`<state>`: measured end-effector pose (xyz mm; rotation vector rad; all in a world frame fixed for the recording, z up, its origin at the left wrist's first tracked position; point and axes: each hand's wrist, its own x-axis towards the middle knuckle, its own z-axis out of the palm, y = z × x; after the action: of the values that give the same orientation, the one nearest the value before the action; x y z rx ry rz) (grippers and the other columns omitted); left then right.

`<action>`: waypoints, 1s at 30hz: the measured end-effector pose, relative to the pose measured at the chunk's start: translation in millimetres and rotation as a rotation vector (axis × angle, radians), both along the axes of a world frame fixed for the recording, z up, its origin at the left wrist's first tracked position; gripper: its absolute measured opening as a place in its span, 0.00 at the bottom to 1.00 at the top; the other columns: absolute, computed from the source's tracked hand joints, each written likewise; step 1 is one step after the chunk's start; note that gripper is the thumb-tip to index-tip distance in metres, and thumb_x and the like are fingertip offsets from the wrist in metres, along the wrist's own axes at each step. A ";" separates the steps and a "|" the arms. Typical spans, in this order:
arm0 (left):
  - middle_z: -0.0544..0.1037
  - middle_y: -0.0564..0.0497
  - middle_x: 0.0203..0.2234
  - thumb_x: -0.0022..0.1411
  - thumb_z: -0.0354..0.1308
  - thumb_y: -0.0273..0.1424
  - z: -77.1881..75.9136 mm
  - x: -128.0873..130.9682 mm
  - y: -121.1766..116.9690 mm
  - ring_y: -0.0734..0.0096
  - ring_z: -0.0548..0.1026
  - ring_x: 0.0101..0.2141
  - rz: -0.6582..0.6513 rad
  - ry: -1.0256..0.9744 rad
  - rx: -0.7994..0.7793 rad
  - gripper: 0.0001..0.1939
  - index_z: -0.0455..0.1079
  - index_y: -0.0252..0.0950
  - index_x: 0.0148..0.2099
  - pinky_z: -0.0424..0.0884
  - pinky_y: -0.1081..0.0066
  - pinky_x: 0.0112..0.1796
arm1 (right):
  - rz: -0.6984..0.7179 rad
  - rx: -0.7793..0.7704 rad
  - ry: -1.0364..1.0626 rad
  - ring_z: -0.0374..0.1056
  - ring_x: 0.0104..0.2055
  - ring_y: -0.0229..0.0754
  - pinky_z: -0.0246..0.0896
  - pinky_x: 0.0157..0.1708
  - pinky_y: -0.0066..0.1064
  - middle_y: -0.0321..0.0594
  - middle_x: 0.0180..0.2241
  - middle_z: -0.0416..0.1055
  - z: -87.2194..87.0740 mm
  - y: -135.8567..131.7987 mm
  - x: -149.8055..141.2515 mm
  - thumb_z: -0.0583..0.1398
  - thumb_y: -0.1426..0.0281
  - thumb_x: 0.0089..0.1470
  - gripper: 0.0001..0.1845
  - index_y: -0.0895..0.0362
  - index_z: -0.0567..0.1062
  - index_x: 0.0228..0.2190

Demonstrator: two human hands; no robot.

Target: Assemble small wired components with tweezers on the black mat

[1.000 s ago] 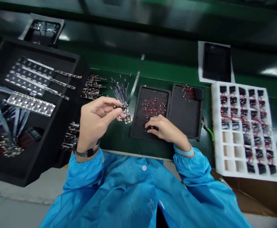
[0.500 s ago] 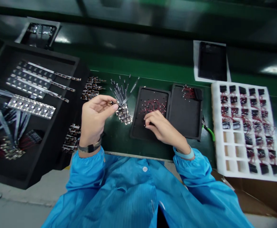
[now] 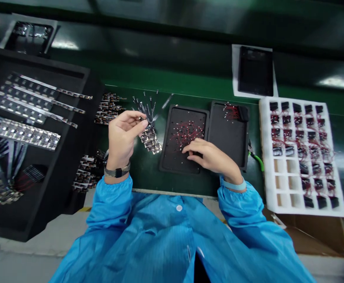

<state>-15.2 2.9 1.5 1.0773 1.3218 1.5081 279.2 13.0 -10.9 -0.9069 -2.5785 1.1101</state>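
Observation:
My left hand [image 3: 124,135] pinches a small circuit board [image 3: 143,119] between thumb and forefinger, partly hidden by the fingertips. Just below and right of it lies a bunch of similar circuit boards [image 3: 151,140], with dark flat ribbon cables [image 3: 148,110] fanning out behind. Over the right side of a shallow black tray [image 3: 167,155] is my right hand [image 3: 209,155], its fingers bent and the thumb a little apart from the forefinger. Nothing shows between them. Its fingertips are beside a tangle of thin red wires [image 3: 186,131] with small pale ends in that tray.
A second black tray [image 3: 226,141] holds more red wires and a black piece. Green-handled pliers [image 3: 257,159] lie beside a white foam tray [image 3: 268,184] of wired black parts. A black bin [image 3: 39,200] with LED strips stands left. Circuit board stacks [image 3: 108,108] sit beside it.
The view has shifted slightly. My right hand has drawn back a little to the right over the tray, and its thumb and forefinger have parted. My left hand keeps its pinch.

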 end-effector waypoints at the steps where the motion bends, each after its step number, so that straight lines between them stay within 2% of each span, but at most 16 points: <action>1: 0.76 0.53 0.27 0.54 0.73 0.31 -1.8 0.3 0.7 0.77 0.70 0.24 0.004 -0.006 -0.004 0.11 0.79 0.36 0.39 0.67 0.75 0.25 | 0.046 0.007 -0.043 0.67 0.43 0.48 0.61 0.48 0.40 0.43 0.39 0.75 -1.1 -1.6 -1.6 0.61 0.73 0.67 0.08 0.55 0.77 0.46; 5: 0.77 0.52 0.27 0.52 0.74 0.31 -7.0 1.1 2.2 0.78 0.70 0.23 0.002 -0.043 -0.010 0.11 0.79 0.36 0.38 0.66 0.76 0.24 | 0.101 0.079 -0.155 0.63 0.42 0.48 0.56 0.44 0.38 0.43 0.38 0.71 -5.2 -7.6 -9.2 0.63 0.72 0.65 0.03 0.56 0.79 0.41; 10: 0.77 0.52 0.27 0.53 0.74 0.31 -11.8 -0.5 2.6 0.78 0.71 0.24 -0.018 -0.083 0.006 0.11 0.80 0.35 0.39 0.66 0.76 0.25 | 0.134 0.088 -0.173 0.60 0.41 0.47 0.52 0.42 0.38 0.42 0.37 0.67 -5.1 -12.4 -14.8 0.61 0.72 0.67 0.05 0.56 0.79 0.38; 14: 0.77 0.52 0.26 0.54 0.74 0.30 -14.7 -0.9 1.9 0.78 0.70 0.23 -0.028 -0.082 0.010 0.10 0.82 0.36 0.39 0.65 0.76 0.24 | 0.134 0.069 -0.188 0.59 0.42 0.48 0.53 0.42 0.39 0.43 0.37 0.67 -5.0 -15.3 -19.3 0.61 0.73 0.66 0.06 0.57 0.77 0.35; 17: 0.79 0.51 0.29 0.54 0.74 0.30 -15.6 -0.2 1.0 0.78 0.70 0.24 -0.041 -0.090 0.028 0.09 0.84 0.37 0.39 0.67 0.76 0.26 | 0.097 0.043 -0.140 0.61 0.43 0.49 0.57 0.44 0.41 0.46 0.41 0.69 -1.2 -16.4 -21.2 0.60 0.75 0.67 0.07 0.57 0.75 0.34; 21: 0.80 0.50 0.32 0.55 0.73 0.28 -14.1 0.5 -0.8 0.75 0.75 0.31 -0.059 -0.069 0.082 0.08 0.84 0.39 0.40 0.72 0.75 0.32 | -0.035 -0.067 0.162 0.65 0.55 0.51 0.61 0.56 0.46 0.49 0.51 0.73 9.6 -15.7 -20.5 0.57 0.72 0.70 0.07 0.55 0.73 0.37; 23: 0.80 0.50 0.32 0.56 0.73 0.28 -12.8 0.9 -2.2 0.72 0.78 0.34 -0.094 -0.065 0.095 0.08 0.84 0.39 0.41 0.75 0.74 0.35 | -0.175 -0.171 0.341 0.69 0.58 0.50 0.63 0.58 0.47 0.46 0.49 0.77 12.5 -15.3 -20.3 0.57 0.70 0.71 0.05 0.53 0.72 0.39; 27: 0.80 0.50 0.32 0.57 0.72 0.30 -11.6 2.5 -5.2 0.70 0.80 0.31 -0.165 -0.099 0.017 0.13 0.83 0.38 0.46 0.80 0.70 0.34 | -0.465 -0.364 0.535 0.79 0.46 0.48 0.70 0.53 0.45 0.40 0.35 0.82 8.5 -13.8 -21.8 0.60 0.65 0.70 0.05 0.53 0.71 0.40; 30: 0.80 0.52 0.32 0.54 0.74 0.29 -11.2 3.4 -6.3 0.71 0.80 0.29 -0.153 -0.120 -0.063 0.19 0.81 0.37 0.49 0.83 0.68 0.36 | -0.557 -0.447 0.553 0.81 0.44 0.47 0.70 0.54 0.44 0.40 0.36 0.84 3.5 -11.3 -23.3 0.63 0.61 0.67 0.09 0.53 0.71 0.42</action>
<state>-11.8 -3.4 -9.7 1.0090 1.1698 1.3869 255.9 1.7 -7.4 -1.1119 -1.5362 1.5026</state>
